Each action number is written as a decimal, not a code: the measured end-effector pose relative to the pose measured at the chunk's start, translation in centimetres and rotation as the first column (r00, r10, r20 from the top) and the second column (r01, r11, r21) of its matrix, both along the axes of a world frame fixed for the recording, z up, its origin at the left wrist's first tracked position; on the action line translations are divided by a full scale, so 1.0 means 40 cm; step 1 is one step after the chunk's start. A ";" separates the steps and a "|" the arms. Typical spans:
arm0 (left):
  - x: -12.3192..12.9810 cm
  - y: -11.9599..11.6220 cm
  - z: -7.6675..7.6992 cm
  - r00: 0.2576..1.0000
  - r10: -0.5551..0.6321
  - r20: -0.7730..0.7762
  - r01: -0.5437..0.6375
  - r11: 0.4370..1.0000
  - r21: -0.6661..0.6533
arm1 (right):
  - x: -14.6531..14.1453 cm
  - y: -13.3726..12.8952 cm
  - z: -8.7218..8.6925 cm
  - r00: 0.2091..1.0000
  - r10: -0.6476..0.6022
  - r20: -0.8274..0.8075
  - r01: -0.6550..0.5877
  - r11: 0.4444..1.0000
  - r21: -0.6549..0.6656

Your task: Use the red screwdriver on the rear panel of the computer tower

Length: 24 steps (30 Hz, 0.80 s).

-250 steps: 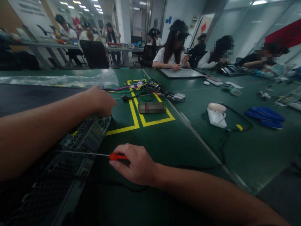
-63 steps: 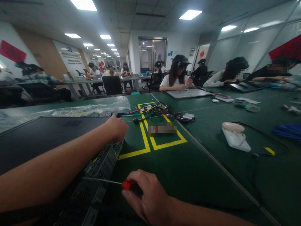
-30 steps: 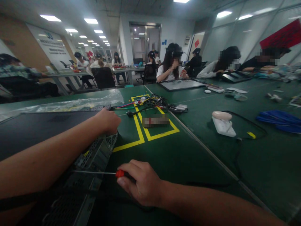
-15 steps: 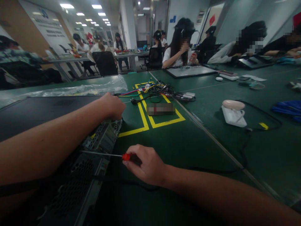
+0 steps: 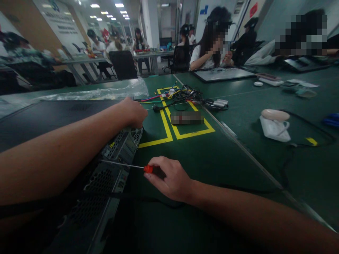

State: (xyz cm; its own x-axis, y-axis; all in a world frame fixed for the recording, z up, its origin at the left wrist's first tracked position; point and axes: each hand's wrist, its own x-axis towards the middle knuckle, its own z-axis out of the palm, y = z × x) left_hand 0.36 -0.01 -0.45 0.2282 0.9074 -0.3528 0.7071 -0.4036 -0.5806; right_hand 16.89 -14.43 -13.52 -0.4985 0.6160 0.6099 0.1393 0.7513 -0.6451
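A dark computer case (image 5: 57, 114) lies on its side at the left, its rear panel with honeycomb vents (image 5: 91, 201) facing right. My left hand (image 5: 134, 112) is closed over the far corner of the case; its fingertips are mostly hidden. In my right hand (image 5: 172, 178) is a screwdriver (image 5: 148, 169) with a red-and-dark handle, gripped between thumb and fingers. The long thin shaft points left and reaches the rear panel below my left forearm. Whether the tip sits in a screw cannot be made out.
Past the case lie a tangle of cables (image 5: 186, 94) and a blurred-out box (image 5: 187, 118) by yellow tape (image 5: 196, 134). Clear plastic wrap (image 5: 106, 92) is behind the case. A white holder (image 5: 275, 128) stands right. A black cord crosses the near table. People sit farther back.
The whole view has shifted, so things appear slightly farther right. My left hand stays on the case corner, and my right hand keeps the screwdriver against the rear panel.
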 end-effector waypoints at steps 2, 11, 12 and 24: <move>0.001 -0.001 0.001 1.000 -0.001 -0.001 0.001 1.000 0.001 | 0.000 0.000 -0.001 1.000 -0.002 0.002 0.002 1.000 0.006; 0.000 0.003 -0.002 0.999 -0.017 -0.045 0.017 1.000 -0.014 | 0.002 -0.001 0.011 0.998 -0.039 0.056 0.035 0.998 0.060; -0.002 0.004 -0.003 0.999 -0.025 -0.044 0.025 1.000 -0.014 | 0.002 -0.001 0.011 0.998 -0.033 0.062 0.029 0.998 0.059; -0.010 0.013 -0.013 0.999 -0.025 -0.027 0.024 1.000 -0.002 | -0.001 -0.005 0.002 1.000 -0.014 -0.003 0.014 0.999 0.040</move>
